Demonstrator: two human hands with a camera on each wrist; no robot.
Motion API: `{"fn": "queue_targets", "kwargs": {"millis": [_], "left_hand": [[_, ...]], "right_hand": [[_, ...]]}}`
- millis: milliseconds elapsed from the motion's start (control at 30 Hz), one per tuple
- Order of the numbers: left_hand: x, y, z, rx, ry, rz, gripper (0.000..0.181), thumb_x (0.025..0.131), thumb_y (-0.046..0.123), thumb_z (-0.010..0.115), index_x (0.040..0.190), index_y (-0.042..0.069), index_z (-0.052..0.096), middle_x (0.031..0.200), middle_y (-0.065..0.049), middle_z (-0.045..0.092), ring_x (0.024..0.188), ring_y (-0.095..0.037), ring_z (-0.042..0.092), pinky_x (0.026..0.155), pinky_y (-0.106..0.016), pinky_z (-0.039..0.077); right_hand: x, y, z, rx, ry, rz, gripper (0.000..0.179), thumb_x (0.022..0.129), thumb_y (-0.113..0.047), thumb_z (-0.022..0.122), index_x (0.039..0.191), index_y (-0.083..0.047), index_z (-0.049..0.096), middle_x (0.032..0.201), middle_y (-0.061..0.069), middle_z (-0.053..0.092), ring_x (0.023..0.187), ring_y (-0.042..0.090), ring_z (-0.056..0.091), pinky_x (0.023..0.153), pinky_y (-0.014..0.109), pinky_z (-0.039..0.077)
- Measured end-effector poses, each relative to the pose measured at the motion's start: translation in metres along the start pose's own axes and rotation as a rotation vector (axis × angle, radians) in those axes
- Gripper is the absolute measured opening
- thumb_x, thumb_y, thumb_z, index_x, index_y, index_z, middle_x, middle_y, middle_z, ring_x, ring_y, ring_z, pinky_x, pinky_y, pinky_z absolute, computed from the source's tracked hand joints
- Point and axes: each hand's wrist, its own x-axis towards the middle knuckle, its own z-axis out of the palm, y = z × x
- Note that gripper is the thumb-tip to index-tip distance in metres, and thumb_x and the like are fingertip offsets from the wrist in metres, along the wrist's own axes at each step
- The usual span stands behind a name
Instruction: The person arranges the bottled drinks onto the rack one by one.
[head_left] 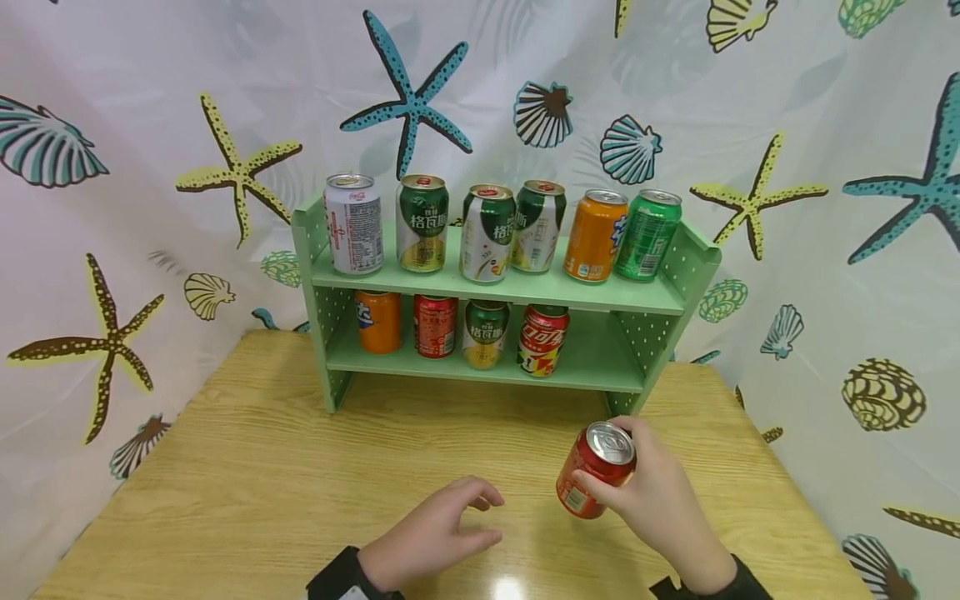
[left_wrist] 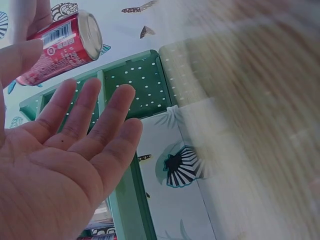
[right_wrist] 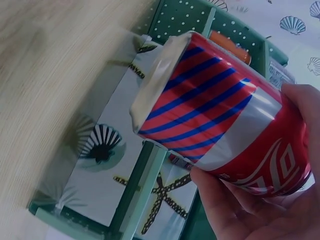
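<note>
In the head view my right hand [head_left: 660, 492] grips a red soda can [head_left: 581, 475] around its side, thumb and fingers on opposite sides, its silver top facing up. The right wrist view shows blue diagonal stripes on this red can [right_wrist: 210, 100], held above the wooden table. My left hand [head_left: 438, 533] hovers to the left of the can with its fingers loosely bent and nothing in them. From the left wrist, that hand [left_wrist: 65, 150] appears palm up with fingers spread, the red can [left_wrist: 65, 47] beyond the fingertips.
A green two-tier shelf [head_left: 487, 379] stands at the back of the wooden table [head_left: 300, 483]. Several cans line its upper tier, including an orange can [head_left: 595, 237] and a green can [head_left: 649, 237]. Below stand another orange can [head_left: 378, 323] and a patterned red can [head_left: 543, 340], among others.
</note>
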Motion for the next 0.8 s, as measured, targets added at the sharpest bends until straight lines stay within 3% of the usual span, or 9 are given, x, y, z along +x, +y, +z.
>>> {"fn": "queue_targets", "kwargs": {"millis": [133,333,567,800], "left_hand": [[0.001,0.0,0.0,-0.006,0.001,0.003,0.041,0.098,0.029,0.073,0.132,0.013,0.058,0.138,-0.009,0.058,0.129,-0.035,0.058,0.091,-0.031,0.057],[0.0,0.0,0.002,0.073,0.035,0.017,0.053,0.095,0.038,0.075,0.137,0.013,0.055,0.14,-0.006,0.056,0.127,-0.03,0.061,0.097,-0.045,0.056],[-0.002,0.002,0.004,0.064,0.032,0.009,0.064,0.092,0.042,0.078,0.143,0.015,0.05,0.144,-0.008,0.054,0.13,-0.03,0.058,0.098,-0.048,0.054],[-0.001,0.001,0.007,0.036,0.014,0.083,0.066,0.088,0.044,0.081,0.142,0.023,0.049,0.144,-0.001,0.053,0.13,-0.027,0.058,0.102,-0.046,0.053]], "right_hand": [[-0.005,-0.009,0.008,0.013,-0.005,-0.017,0.071,0.077,-0.031,0.093,0.129,-0.005,0.053,0.113,0.01,0.071,0.1,0.021,0.07,0.078,0.037,0.06],[-0.013,-0.021,0.021,0.06,-0.01,-0.063,0.07,0.074,-0.03,0.095,0.127,-0.009,0.054,0.111,0.003,0.07,0.098,0.014,0.069,0.078,0.031,0.06],[-0.022,-0.034,0.034,0.131,-0.055,-0.06,0.071,0.072,-0.033,0.096,0.128,-0.014,0.056,0.109,-0.004,0.069,0.097,0.01,0.068,0.079,0.028,0.059],[-0.028,-0.045,0.042,0.184,-0.132,-0.03,0.073,0.072,-0.037,0.096,0.129,-0.014,0.056,0.111,-0.004,0.068,0.1,0.011,0.067,0.082,0.026,0.059]]}}
